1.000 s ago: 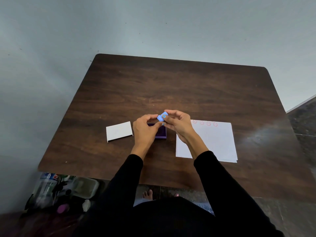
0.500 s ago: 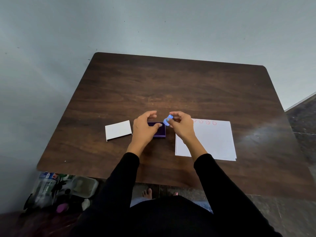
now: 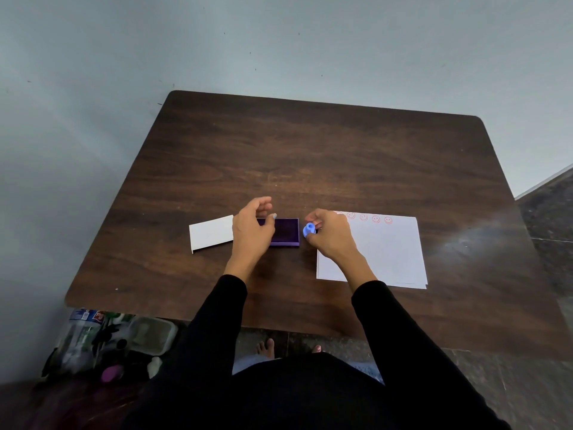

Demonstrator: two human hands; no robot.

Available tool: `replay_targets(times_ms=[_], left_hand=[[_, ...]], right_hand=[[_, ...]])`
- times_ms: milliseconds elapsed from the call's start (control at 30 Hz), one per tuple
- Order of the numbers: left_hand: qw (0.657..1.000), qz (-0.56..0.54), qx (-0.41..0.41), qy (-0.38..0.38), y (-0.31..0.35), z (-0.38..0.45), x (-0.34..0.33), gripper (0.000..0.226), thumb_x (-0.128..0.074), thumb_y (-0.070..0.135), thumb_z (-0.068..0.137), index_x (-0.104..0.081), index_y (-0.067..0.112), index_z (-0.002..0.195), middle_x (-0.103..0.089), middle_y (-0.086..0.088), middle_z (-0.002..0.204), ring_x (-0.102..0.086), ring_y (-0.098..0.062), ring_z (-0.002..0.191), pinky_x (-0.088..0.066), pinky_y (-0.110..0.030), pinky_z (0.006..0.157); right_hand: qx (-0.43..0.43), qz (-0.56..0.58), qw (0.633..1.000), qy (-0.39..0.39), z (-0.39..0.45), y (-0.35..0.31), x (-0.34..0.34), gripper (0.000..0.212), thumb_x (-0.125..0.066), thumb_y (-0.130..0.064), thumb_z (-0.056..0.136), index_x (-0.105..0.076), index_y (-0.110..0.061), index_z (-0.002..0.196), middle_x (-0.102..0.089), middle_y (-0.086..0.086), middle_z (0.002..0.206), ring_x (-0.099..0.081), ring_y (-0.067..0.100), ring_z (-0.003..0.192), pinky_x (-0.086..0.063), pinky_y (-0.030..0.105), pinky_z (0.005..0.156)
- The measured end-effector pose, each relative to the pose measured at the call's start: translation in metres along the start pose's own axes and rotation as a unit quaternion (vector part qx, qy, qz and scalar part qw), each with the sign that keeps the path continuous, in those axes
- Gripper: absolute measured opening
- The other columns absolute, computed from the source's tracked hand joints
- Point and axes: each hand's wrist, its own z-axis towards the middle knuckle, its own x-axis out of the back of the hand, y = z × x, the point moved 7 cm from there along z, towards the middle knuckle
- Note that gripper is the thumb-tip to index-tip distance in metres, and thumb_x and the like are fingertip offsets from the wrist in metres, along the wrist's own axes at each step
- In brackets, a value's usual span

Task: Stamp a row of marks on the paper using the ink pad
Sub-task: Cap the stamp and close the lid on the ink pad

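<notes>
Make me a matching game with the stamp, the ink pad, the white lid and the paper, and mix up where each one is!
Things:
1. blue stamp
2. purple ink pad
3. white lid
4. paper

Places:
A. farthest left on the table, lying by itself
B. pinched in the right hand
C. on the right, with a row of red smiley marks along its far edge
D. in the middle, partly under the left hand

Pairs: 1-B, 2-D, 3-A, 4-C
</notes>
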Motion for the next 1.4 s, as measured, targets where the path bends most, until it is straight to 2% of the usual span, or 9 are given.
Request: replay_targets(times_ms=[167,267,400,467,667,833,1067,1267,1400], left_hand=[[0.999,-0.022,0.016,0.041,-0.005,0.003,0.011,0.033,-0.057,0.003,0.087,-0.059,0.008,0.12,-0.066,-0.006,0.114,-0.061,-0.014,0.102,-0.046,-0.021,0.089],[0.995,-0.027,0.031,0.094,-0.012,0.002,0.025,0.032,-0.053,0.005,0.089,-0.057,0.007,0.121,-0.065,-0.007,0.118,-0.061,-0.017,0.106,-0.044,-0.022,0.09],[0.987,-0.018,0.052,0.154,-0.025,-0.005,0.042,0.035,-0.05,0.022,0.094,-0.052,0.006,0.126,-0.059,-0.009,0.126,-0.055,-0.021,0.116,-0.042,-0.032,0.101],[0.981,-0.002,0.079,0.18,-0.034,-0.009,0.051,0.043,-0.045,0.032,0.096,-0.048,0.005,0.129,-0.056,-0.011,0.131,-0.05,-0.024,0.123,-0.036,-0.042,0.108],[0.96,0.054,0.169,0.216,-0.066,-0.024,0.074,0.059,-0.031,0.048,0.097,-0.04,0.003,0.134,-0.053,-0.018,0.133,-0.045,-0.034,0.126,-0.028,-0.048,0.111],[0.952,0.046,0.201,0.228,-0.084,-0.039,0.081,0.062,-0.029,0.046,0.097,-0.037,-0.002,0.136,-0.049,-0.023,0.137,-0.037,-0.038,0.134,-0.02,-0.047,0.115],[0.951,0.004,0.198,0.236,-0.089,-0.043,0.077,0.057,-0.027,0.041,0.099,-0.032,0.001,0.139,-0.052,-0.016,0.137,-0.037,-0.026,0.136,-0.004,-0.04,0.119],[0.958,-0.031,0.125,0.256,-0.056,-0.037,0.063,0.049,-0.03,0.036,0.099,-0.04,0.004,0.136,-0.061,-0.01,0.127,-0.046,-0.025,0.128,-0.008,-0.041,0.118],[0.969,-0.03,0.101,0.225,-0.042,-0.037,0.04,0.049,-0.032,0.036,0.097,-0.046,0.004,0.131,-0.065,-0.008,0.12,-0.049,-0.028,0.122,-0.022,-0.046,0.114]], right_hand=[[0.008,0.002,1.0,0.023,0.0,-0.005,0.013,0.049,-0.066,-0.023,0.072,-0.054,-0.019,0.119,-0.059,0.003,0.123,-0.055,0.023,0.108,-0.049,0.036,0.084],[0.024,0.051,0.997,0.061,0.004,-0.017,0.019,0.048,-0.061,-0.023,0.076,-0.051,-0.018,0.123,-0.056,0.005,0.127,-0.052,0.023,0.116,-0.048,0.042,0.092],[0.062,0.045,0.995,0.056,0.005,-0.045,-0.004,0.037,-0.055,-0.02,0.086,-0.052,-0.014,0.123,-0.059,0.008,0.126,-0.051,0.025,0.118,-0.043,0.036,0.097],[0.099,0.015,0.995,0.031,0.001,-0.062,-0.027,0.034,-0.052,-0.021,0.09,-0.053,-0.013,0.123,-0.06,0.009,0.125,-0.05,0.026,0.118,-0.04,0.035,0.098],[0.19,-0.114,0.969,-0.11,-0.019,-0.096,-0.103,0.045,-0.048,-0.023,0.092,-0.041,-0.011,0.134,-0.047,0.013,0.141,-0.029,0.029,0.138,-0.022,0.04,0.113],[0.193,-0.168,0.958,-0.132,-0.024,-0.1,-0.124,0.05,-0.047,-0.021,0.091,-0.034,-0.011,0.138,-0.041,0.012,0.145,-0.019,0.03,0.142,-0.008,0.042,0.118],[0.168,-0.146,0.963,-0.15,-0.03,-0.1,-0.128,0.057,-0.047,-0.013,0.086,-0.03,-0.013,0.14,-0.036,0.014,0.147,-0.011,0.032,0.144,0.0,0.043,0.118],[0.102,-0.022,0.994,-0.019,-0.029,-0.088,-0.088,0.05,-0.052,-0.011,0.087,-0.039,-0.015,0.135,-0.042,0.01,0.143,-0.03,0.028,0.136,-0.023,0.041,0.113],[0.045,0.031,0.995,0.082,-0.036,-0.065,-0.061,0.039,-0.054,-0.015,0.086,-0.049,-0.014,0.125,-0.051,0.005,0.133,-0.044,0.022,0.123,-0.038,0.036,0.102]])
